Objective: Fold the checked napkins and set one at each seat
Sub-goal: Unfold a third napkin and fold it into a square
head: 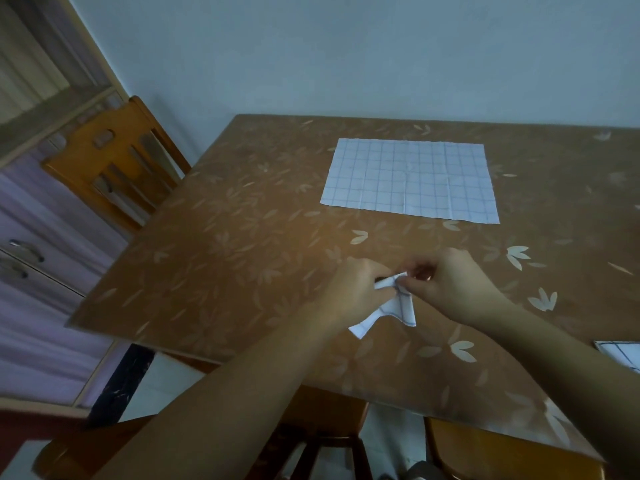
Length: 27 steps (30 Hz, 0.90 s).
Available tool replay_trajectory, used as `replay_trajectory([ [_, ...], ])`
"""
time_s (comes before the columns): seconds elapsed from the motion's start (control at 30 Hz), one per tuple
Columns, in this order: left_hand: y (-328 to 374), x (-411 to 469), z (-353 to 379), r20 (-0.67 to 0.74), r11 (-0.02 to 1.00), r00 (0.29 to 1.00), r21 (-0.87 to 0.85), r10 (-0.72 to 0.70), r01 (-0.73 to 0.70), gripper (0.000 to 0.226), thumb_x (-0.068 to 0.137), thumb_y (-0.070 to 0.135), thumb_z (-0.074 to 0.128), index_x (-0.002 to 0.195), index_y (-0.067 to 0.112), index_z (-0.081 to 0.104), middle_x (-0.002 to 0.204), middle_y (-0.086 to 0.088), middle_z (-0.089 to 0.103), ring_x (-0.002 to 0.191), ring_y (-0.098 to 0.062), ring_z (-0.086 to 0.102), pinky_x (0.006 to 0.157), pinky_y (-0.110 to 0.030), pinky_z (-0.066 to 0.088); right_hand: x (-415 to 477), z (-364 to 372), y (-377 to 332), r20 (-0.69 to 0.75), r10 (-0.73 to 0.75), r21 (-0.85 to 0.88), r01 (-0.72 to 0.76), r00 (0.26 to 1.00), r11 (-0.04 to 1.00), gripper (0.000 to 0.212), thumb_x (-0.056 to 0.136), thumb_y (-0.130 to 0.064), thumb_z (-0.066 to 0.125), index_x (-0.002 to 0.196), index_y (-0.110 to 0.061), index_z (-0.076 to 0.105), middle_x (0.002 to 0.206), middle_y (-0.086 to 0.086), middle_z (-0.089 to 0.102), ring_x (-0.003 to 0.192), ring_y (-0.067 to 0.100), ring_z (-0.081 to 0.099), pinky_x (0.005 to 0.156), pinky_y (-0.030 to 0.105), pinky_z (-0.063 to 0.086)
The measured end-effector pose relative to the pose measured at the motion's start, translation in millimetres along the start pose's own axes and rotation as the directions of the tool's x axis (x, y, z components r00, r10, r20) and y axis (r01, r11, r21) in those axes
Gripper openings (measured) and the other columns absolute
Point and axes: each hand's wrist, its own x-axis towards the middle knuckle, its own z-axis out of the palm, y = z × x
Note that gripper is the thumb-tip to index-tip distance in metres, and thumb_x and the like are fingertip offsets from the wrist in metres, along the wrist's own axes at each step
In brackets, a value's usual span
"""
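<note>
- Pale blue wall (pixel 346 46) fills the far side of my feed, and in front of it is a brown table (pixel 225 254) with a leaf pattern on its cover.
- On the far half of the table, right of centre, I see a spread napkin (pixel 408 181) lying flat and open. It is white with thin blue checks, and crease lines show across it.
- Both hands meet over the near middle of the table, well apart from that flat one.
- They share a bunched napkin (pixel 388 310), gathered narrow at its top end and fanning wider at its lower end.
- The left hand (pixel 353 292) has its fingers curled in tight, pinching the top end from the left.
- The right hand (pixel 453 282) pinches the same top end from the right between thumb and fingertips, the other fingers bent over it.
- The two hands are almost touching, with only the cloth between them.
- I cannot tell whether the lower end rests on the table or hangs just above it.
- At the right edge, near side, the corner of a third napkin (pixel 620 355) lies on the table.
- A wooden chair (pixel 114 161) stands at the far left corner, beside a cabinet (pixel 41 271) with purple drawers.
- Another chair seat (pixel 485 448) shows under the near edge.
</note>
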Motion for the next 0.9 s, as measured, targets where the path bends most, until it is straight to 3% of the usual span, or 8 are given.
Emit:
replay_trajectory([
  [0.07,-3.9,-0.6,-0.1,0.001,0.997,0.999,-0.072,-0.04,0.04,0.024,0.089,0.021,0.064,0.07,0.007,0.067,0.063,-0.008,0.059,0.058,-0.016,0.051,0.053,-0.026,0.033,-0.4,-2.5,1.6,-0.021,0.001,0.069,0.0,1.0,0.998,0.007,0.079,-0.02,0.074,0.083,-0.024,0.07,0.073,-0.011,0.069,0.072,0.002,0.061,0.061,0.017,0.043],
  [0.13,-7.0,-0.2,-3.0,0.025,0.979,0.995,-0.178,-0.098,0.101,0.023,0.089,0.026,0.065,0.073,0.01,0.07,0.063,-0.006,0.062,0.057,-0.015,0.052,0.055,-0.031,0.037,-1.4,-3.3,5.4,-0.019,0.023,0.125,-0.021,1.0,0.992,0.028,0.078,-0.024,0.077,0.1,-0.034,0.065,0.081,-0.014,0.069,0.082,-0.004,0.06,0.069,0.01,0.041],
  [0.2,-6.7,0.2,-7.3,0.05,0.936,0.985,-0.307,-0.166,0.174,0.018,0.088,0.032,0.068,0.076,0.02,0.073,0.07,0.0,0.07,0.065,-0.02,0.065,0.062,-0.037,0.048,-2.3,-2.8,9.3,-0.006,0.063,0.174,-0.061,0.998,0.983,0.036,0.075,-0.026,0.079,0.106,-0.033,0.062,0.088,-0.015,0.068,0.089,-0.004,0.06,0.075,0.012,0.041],
  [0.3,-6.8,0.1,-10.2,0.099,0.867,0.959,-0.411,-0.265,0.282,0.012,0.087,0.035,0.07,0.077,0.029,0.073,0.08,0.004,0.075,0.08,-0.021,0.072,0.077,-0.043,0.056,-4.0,-1.6,16.6,0.06,0.119,0.198,-0.129,0.991,0.972,0.028,0.073,-0.03,0.081,0.096,-0.027,0.067,0.086,-0.013,0.068,0.082,-0.002,0.062,0.068,0.012,0.044],
  [0.37,-8.7,-0.3,-10.6,0.112,0.832,0.95,-0.459,-0.293,0.311,0.013,0.086,0.035,0.071,0.077,0.026,0.073,0.082,0.003,0.075,0.082,-0.021,0.072,0.08,-0.044,0.056,-6.3,-2.2,17.4,0.113,0.12,0.201,-0.141,0.986,0.969,0.016,0.075,-0.031,0.08,0.081,-0.02,0.07,0.07,-0.009,0.068,0.063,0.001,0.059,0.055,0.012,0.042],
  [0.43,-9.7,-1.8,-11.9,0.132,0.796,0.94,-0.504,-0.314,0.337,0.012,0.086,0.035,0.071,0.078,0.026,0.075,0.084,0.003,0.076,0.083,-0.021,0.073,0.081,-0.043,0.057,-8.3,-4.1,17.3,0.135,0.097,0.279,-0.132,0.986,0.951,0.015,0.08,-0.029,0.076,0.074,-0.016,0.073,0.065,-0.006,0.069,0.056,0.003,0.059,0.053,0.013,0.041],
  [0.63,-12.6,-3.5,-12.4,0.174,0.7,0.919,-0.603,-0.352,0.383,0.008,0.087,0.026,0.071,0.089,0.019,0.074,0.092,-0.004,0.076,0.089,-0.024,0.072,0.084,-0.043,0.057,-12.4,-10.5,13.5,0.163,0.069,0.47,-0.139,0.984,0.872,0.023,0.088,-0.025,0.067,0.078,-0.007,0.077,0.074,0.013,0.072,0.063,0.009,0.061,0.063,0.014,0.049],
  [0.9,-7.6,-4.6,-10.4,0.166,0.621,0.926,-0.701,-0.338,0.352,0.005,0.088,0.023,0.07,0.089,0.022,0.075,0.088,0.001,0.076,0.087,-0.023,0.072,0.084,-0.044,0.057,-13.0,-15.9,11.9,0.136,0.122,0.496,-0.174,0.983,0.851,0.01,0.083,-0.016,0.073,0.077,-0.011,0.079,0.071,0.006,0.074,0.058,0.004,0.064,0.057,0.01,0.047],
])
